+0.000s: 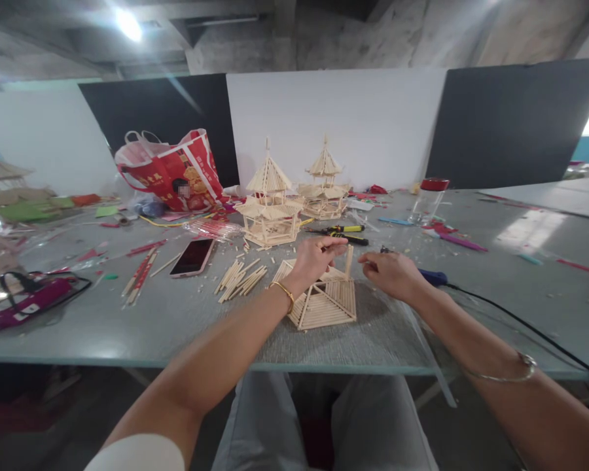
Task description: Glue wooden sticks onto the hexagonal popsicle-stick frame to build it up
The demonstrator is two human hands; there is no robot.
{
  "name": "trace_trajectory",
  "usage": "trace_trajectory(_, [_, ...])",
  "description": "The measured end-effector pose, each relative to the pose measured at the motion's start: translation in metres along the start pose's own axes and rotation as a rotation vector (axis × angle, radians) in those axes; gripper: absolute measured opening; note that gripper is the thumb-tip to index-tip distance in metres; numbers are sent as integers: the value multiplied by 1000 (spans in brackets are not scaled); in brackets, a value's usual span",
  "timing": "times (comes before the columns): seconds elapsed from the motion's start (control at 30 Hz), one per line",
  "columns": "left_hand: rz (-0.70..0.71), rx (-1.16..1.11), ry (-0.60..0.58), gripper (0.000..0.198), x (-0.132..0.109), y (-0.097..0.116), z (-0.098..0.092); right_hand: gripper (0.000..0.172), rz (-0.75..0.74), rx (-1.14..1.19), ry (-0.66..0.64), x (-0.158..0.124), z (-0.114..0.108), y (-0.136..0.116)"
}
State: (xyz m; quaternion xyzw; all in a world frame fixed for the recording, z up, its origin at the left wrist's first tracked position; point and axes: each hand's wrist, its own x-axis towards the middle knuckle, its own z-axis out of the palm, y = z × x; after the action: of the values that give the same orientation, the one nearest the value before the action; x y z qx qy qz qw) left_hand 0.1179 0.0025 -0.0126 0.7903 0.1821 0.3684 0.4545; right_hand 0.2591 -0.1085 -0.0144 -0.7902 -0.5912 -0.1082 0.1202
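Note:
A roof-like frame of thin wooden sticks lies on the table in front of me, with an opening in its middle. At its far right corner a short stick stands upright. My left hand is over the frame's far side, fingers stretched toward the top of that stick; whether they touch it I cannot tell. On the stick's right, my right hand is closed, thumb and index finger close together, apart from the stick. What it may hold is hidden. Behind my right wrist shows a blue tool handle with a black cord.
Loose wooden sticks lie left of the frame, beside a phone. Two stick pavilions stand behind, near yellow-black pliers. A red bag and a red-lidded jar stand farther back. A clear strip overhangs the front edge.

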Motion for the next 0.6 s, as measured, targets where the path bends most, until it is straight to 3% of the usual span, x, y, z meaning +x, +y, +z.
trace_trajectory(0.4, [-25, 3, 19, 29, -1, 2, -2, 36, -63, -14, -58, 1, 1, 1])
trace_trajectory(0.6, [-29, 58, 96, 23, -2, 9, -12, 36, -166, 11, -99, 1, 1, 0])
